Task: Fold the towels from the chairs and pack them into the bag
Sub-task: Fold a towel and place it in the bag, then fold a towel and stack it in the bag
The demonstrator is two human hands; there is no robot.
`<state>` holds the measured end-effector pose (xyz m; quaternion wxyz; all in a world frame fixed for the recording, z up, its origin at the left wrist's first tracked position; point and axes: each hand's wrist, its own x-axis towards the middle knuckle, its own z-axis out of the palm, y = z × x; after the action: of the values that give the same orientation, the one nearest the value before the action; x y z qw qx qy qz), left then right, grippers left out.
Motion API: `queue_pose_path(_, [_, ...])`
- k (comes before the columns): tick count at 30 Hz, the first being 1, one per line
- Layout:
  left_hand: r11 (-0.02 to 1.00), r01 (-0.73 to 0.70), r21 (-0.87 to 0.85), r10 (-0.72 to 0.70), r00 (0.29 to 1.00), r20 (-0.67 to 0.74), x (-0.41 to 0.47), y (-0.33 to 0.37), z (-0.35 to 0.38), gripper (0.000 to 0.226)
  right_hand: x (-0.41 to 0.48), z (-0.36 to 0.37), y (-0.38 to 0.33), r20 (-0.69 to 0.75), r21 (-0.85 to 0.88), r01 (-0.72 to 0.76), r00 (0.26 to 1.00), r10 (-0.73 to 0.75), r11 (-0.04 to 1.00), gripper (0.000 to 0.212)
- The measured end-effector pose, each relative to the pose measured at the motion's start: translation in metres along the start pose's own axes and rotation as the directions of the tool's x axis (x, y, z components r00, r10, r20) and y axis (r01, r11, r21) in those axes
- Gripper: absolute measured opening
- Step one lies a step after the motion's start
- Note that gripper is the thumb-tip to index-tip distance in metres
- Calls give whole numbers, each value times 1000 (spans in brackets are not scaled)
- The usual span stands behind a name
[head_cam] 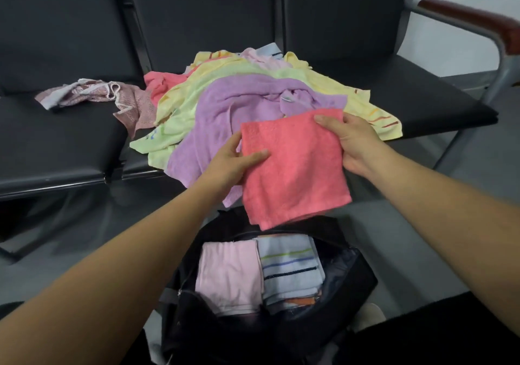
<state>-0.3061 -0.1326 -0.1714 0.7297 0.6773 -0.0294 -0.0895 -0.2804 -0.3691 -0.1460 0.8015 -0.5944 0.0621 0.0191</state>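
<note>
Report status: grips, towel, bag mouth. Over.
Folded coral towel held by left grip and right grip, over open black bag. Inside: pink towel and striped towel, side by side. On chair seat: unfolded pile; bag mouth unobstructed.

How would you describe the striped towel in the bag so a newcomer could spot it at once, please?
Start at the open black bag on the floor in front of the chairs. Two folded towels lie side by side inside; the striped towel is the right one. Its green, blue and dark stripes set it apart from the plain pink towel.
</note>
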Motion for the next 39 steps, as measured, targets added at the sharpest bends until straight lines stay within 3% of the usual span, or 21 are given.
queue_pose_path(3, [992, 115, -51, -115, 993, 17, 12, -34, 8, 56, 12, -14, 31, -56, -4, -102, 993, 102, 995, 10])
queue_pose_path(7, [966, 257, 12, -257, 966, 33, 18, -97, 10, 50, 16, -47, 99, -192, -98, -268, 950, 246, 958, 21])
queue_pose_path(10, [924, 376, 73, -381, 922, 67, 21, -136, 4, 48, 18, -67, 143, -233, -148, -387, 908, 349, 910, 18])
queue_pose_path(16, [779, 605, 165, -619, 784, 46, 26, -219, -5, 44, 40, -85, 214, -251, -336, -671, 740, 624, 661, 10])
queue_pose_path(19, [758, 645, 94, -643, 764, -56, 21, -261, 0, 42, 44, -93, 258, -334, -385, -673, 740, 584, 632, 14])
queue_pose_path(24, [724, 627, 287, -593, 779, -206, 6, -305, -2, 49, 23, -104, 315, -329, -593, -644, 741, 585, 483, 37])
queue_pose_path(26, [709, 643, 291, -596, 766, -241, 6, -307, -4, 41, 18, -105, 319, -347, -610, -625, 763, 545, 487, 35])
queue_pose_path(29, [717, 659, 225, -610, 750, -256, 6, -300, -8, 29, 14, -108, 314, -349, -487, -663, 745, 569, 569, 30])
queue_pose_path(31, [708, 658, 258, -613, 753, -238, -1, -297, -11, 27, 10, -108, 308, -360, -477, -676, 733, 577, 561, 29])
queue_pose_path(34, [635, 616, 466, -599, 774, -207, -16, -287, -12, 31, 2, -99, 292, -395, -640, -630, 760, 515, 439, 19])
queue_pose_path(37, [594, 515, 619, -513, 834, -201, -14, -257, -12, 25, 2, -82, 258, -367, -811, -519, 811, 456, 269, 27])
queue_pose_path(39, [605, 451, 657, -463, 870, -170, -3, -224, -14, 19, 10, -66, 230, -323, -820, -479, 840, 436, 315, 16])
